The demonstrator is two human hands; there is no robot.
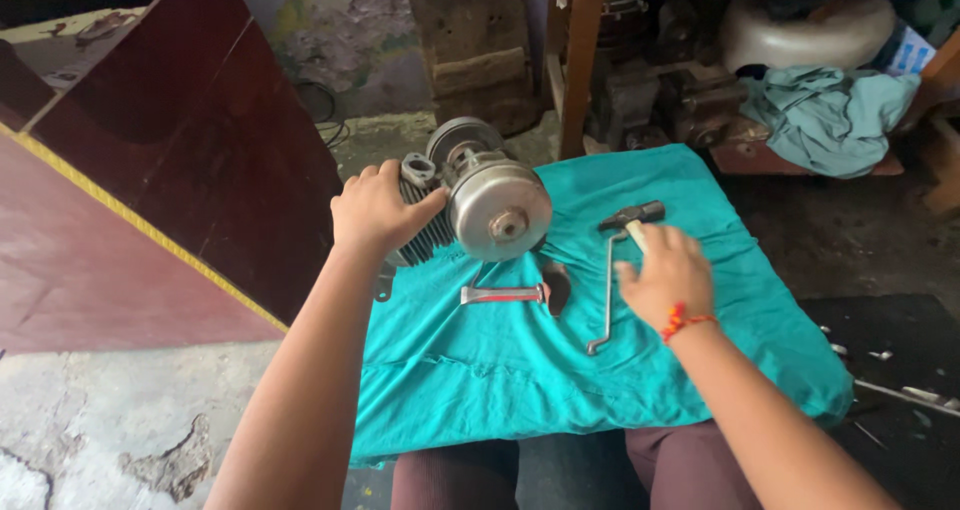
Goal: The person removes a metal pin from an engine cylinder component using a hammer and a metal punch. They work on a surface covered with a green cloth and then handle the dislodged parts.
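Note:
A small metal engine (480,195) with cooling fins and a round silver cover lies on a teal cloth (520,370). My left hand (378,208) grips its finned cylinder from the left. My right hand (665,270) is closed around the pale handle of a hammer (633,217), whose dark head points left just above my fingers. Between my hands lie a kick lever (505,294) with a dark foot piece and a thin bent metal rod (607,290).
A dark red wooden panel (150,170) with a yellow edge slopes along the left. Engine parts, a crumpled teal rag (830,115) and a white tank (800,30) crowd the back right. Small tools (900,390) lie on a dark mat at right. Cracked concrete floor (120,420) is at lower left.

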